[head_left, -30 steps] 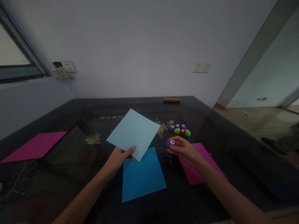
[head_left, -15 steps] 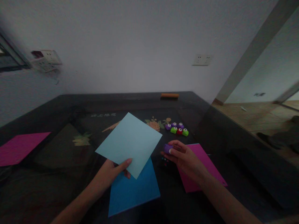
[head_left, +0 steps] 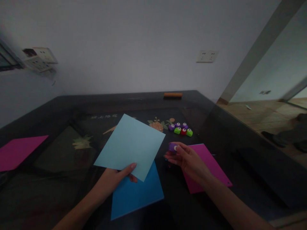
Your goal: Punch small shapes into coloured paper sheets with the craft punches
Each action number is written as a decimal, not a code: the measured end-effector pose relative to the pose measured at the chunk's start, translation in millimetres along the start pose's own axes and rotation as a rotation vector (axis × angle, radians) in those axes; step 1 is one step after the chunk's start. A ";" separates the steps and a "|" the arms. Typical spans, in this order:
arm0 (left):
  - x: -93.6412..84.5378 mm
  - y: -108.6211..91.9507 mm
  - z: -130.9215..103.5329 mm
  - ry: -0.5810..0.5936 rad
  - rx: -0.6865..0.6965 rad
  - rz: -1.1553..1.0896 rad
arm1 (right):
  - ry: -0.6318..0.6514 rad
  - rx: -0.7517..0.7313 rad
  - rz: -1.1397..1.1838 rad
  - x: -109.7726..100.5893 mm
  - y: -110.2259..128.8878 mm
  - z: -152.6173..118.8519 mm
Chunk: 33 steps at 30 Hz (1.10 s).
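Purple toy (head_left: 172, 147) turned in right hand (head_left: 190, 161); lettering (head_left: 104, 117) shows "上".

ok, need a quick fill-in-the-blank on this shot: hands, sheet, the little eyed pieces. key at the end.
1. The pale blue sheet is held in the ____ hand.
2. The piece in the other hand is coloured ____.
3. In the cluster of eyed pieces on the table, only one is ____.
4. The cluster's green pieces number ____.

Missing words: left; purple; red; two
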<state>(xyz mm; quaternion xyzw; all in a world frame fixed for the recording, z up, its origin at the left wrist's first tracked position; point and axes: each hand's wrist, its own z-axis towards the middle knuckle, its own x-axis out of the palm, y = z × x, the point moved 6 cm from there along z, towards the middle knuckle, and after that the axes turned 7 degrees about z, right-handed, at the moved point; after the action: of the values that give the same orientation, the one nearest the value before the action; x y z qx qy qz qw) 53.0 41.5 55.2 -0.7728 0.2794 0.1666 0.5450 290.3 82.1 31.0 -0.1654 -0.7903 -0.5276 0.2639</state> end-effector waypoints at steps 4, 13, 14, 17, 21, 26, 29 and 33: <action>-0.2 -1.7 -0.5 -0.004 -0.011 0.028 | 0.012 0.010 -0.019 1.2 -1.4 0.4; 5.8 5.4 5.2 0.006 -0.020 0.079 | 0.009 0.069 0.033 0.7 -5.9 0.7; 6.7 4.8 5.3 0.012 -0.009 0.082 | 0.011 0.064 0.021 0.7 -5.9 0.8; 8.7 3.8 4.5 0.040 -0.007 0.085 | 0.021 0.029 -0.022 2.4 -4.4 0.2; 9.1 4.3 4.1 0.049 -0.002 0.091 | 0.031 -0.018 -0.062 5.8 -1.6 -1.8; 9.2 6.9 6.6 0.020 0.025 0.164 | 0.010 -0.042 -0.061 5.6 0.6 -2.6; 10.4 7.4 6.4 0.025 0.020 0.177 | -0.002 -0.035 -0.058 5.5 -0.2 -2.7; 9.7 5.1 4.2 0.010 0.015 0.202 | -0.020 -0.030 -0.073 5.2 -1.4 -3.1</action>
<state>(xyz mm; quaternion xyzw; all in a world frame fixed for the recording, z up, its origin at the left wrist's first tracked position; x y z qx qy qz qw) 57.8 41.7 44.4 -0.7374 0.3598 0.2149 0.5297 286.1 78.7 34.0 -0.1457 -0.7905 -0.5469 0.2340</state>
